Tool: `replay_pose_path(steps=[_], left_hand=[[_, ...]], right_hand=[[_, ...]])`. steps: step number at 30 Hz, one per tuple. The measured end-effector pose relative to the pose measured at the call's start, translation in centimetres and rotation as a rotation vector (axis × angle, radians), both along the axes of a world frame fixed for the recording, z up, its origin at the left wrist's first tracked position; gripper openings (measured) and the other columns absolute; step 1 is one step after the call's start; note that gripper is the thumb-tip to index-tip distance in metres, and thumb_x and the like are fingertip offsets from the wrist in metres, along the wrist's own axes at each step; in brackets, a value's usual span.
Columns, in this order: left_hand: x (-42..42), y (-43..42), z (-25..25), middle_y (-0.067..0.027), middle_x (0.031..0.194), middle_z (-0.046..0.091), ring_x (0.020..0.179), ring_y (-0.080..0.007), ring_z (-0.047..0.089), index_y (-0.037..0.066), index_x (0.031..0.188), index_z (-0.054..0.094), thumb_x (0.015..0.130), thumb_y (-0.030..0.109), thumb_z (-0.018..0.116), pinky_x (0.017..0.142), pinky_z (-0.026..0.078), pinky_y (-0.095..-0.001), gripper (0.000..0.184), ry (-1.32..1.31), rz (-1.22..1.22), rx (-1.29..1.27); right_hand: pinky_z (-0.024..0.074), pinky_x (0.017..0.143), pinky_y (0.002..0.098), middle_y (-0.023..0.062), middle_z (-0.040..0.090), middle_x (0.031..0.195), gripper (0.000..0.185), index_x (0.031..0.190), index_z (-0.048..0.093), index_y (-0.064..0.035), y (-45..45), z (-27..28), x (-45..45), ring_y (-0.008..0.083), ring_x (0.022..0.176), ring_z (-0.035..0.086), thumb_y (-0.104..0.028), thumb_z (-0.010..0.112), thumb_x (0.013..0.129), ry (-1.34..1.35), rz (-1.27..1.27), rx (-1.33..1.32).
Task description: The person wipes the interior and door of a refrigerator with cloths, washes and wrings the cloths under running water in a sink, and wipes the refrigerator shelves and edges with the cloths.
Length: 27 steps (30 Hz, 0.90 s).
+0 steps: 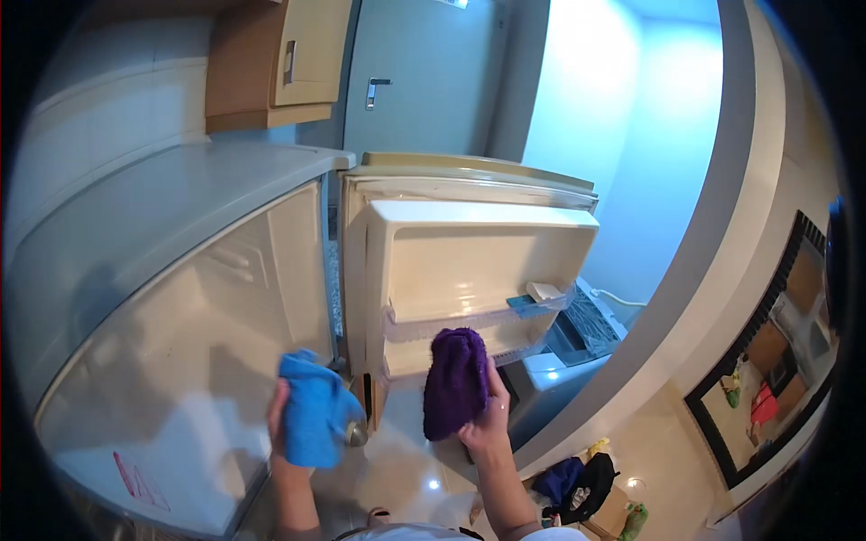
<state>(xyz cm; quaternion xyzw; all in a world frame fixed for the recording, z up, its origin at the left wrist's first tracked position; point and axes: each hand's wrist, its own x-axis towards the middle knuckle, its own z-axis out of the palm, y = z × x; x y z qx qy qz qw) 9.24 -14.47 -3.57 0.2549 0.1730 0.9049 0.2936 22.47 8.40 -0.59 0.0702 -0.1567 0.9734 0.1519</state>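
My left hand (279, 429) is closed around a folded blue cloth (312, 413), which hides most of the fingers. In my right hand (490, 420) is a fuzzy dark purple cloth (454, 383), gripped along its right side. Both cloths are held up in front of an open refrigerator. Behind the purple cloth stands the fridge door (483, 214), swung wide, with clear door shelves (424, 325). A white item (544, 291) and a small blue item (520, 302) rest in the upper shelf. The pale fridge interior (194, 316) lies left of the blue cloth.
A washing machine (564, 361) stands beyond the fridge door, near a wall edge (722, 234). Bags and dark cloth items (577, 487) lie on the tiled floor (654, 433) at lower right. A black-framed mirror (713, 424) leans at right. A wooden cabinet (311, 54) hangs above.
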Motion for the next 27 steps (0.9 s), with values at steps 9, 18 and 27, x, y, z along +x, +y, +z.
replay_pose_path(steps=[9, 18, 27], left_hand=[[-6.2, 5.3, 9.9, -0.0128, 0.129, 0.045, 0.116, -0.027, 0.046, 0.0, 0.134, 0.034, 0.086, 0.025, 0.052, 0.096, 0.04, -0.039, 0.057, 0.313, 0.458, 0.272], [-6.5, 15.7, 20.0, -0.0097, 0.105, 0.057, 0.092, -0.02, 0.053, 0.004, 0.116, 0.056, 0.073, 0.005, 0.07, 0.085, 0.042, -0.0308, 0.045, 1.085, 1.285, -0.468], [-6.4, 15.8, 21.0, -0.0196, 0.113, 0.055, 0.098, -0.0379, 0.049, 0.002, 0.104, 0.056, 0.056, 0.019, 0.056, 0.092, 0.037, -0.0447, 0.05, 1.768, 1.306, -0.784]], right_hand=[[0.0407, 0.096, 0.0352, 0.0131, 0.053, 0.122, 0.044, 0.129, 0.045, -0.0002, 14.6, 10.4, 0.3, 0.0222, 0.11, 0.052, -0.014, 0.053, 0.088, 0.272, -1.383, 0.782], [0.0464, 0.08, 0.0287, 0.0092, 0.064, 0.091, 0.021, 0.102, 0.064, -0.0036, 16.1, 15.0, -9.6, 0.0159, 0.085, 0.06, -0.011, 0.061, 0.083, 0.034, -1.13, 1.945], [0.0342, 0.099, 0.0303, 0.0104, 0.057, 0.12, 0.043, 0.124, 0.052, -0.0031, 28.1, 16.1, -5.1, 0.0172, 0.11, 0.05, -0.031, 0.053, 0.09, -0.296, -0.951, 1.809]])
